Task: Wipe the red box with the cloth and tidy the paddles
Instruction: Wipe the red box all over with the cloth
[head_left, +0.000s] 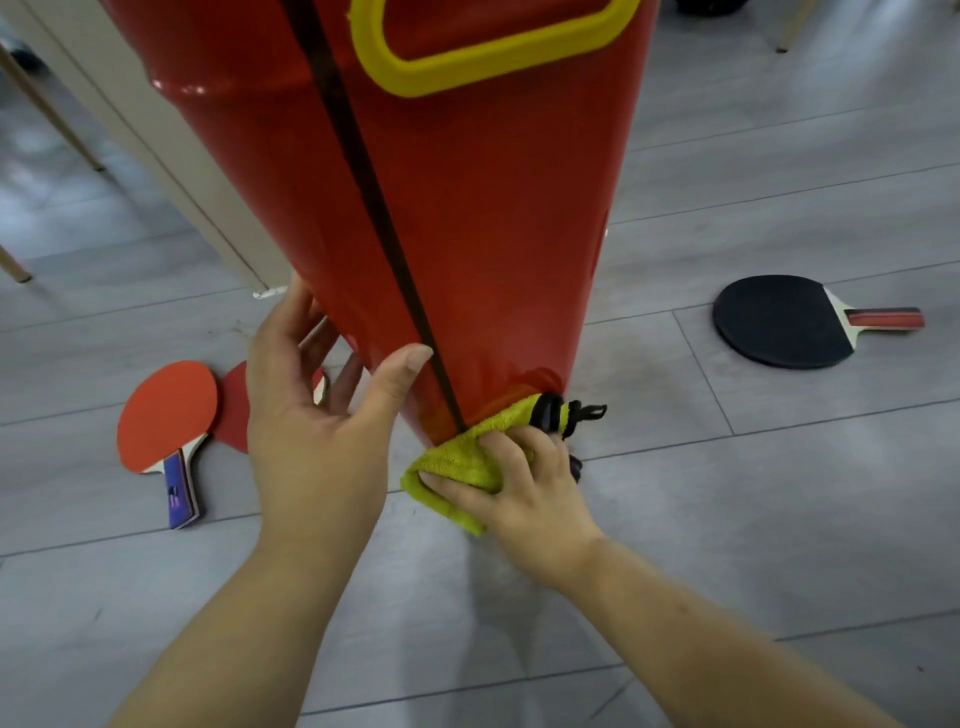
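Note:
A tall red box (483, 218) with a yellow handle (467, 62) and a black strap (374, 208) stands on the floor before me. My left hand (311, 415) holds its lower left edge, thumb on the front and fingers behind. My right hand (514, 483) grips a yellow cloth (467, 457) bunched against the box's bottom corner, by a black buckle (571, 415). A red paddle (166, 421) lies on the floor at the left, with a second red paddle (234, 405) partly hidden behind my left hand. A black paddle (789, 319) lies at the right.
Grey plank floor (727, 519) all round. A pale cabinet panel (171, 156) stands behind the box at the left. Wooden chair legs (52, 104) stand at the far left, and another leg (789, 31) shows at the top right.

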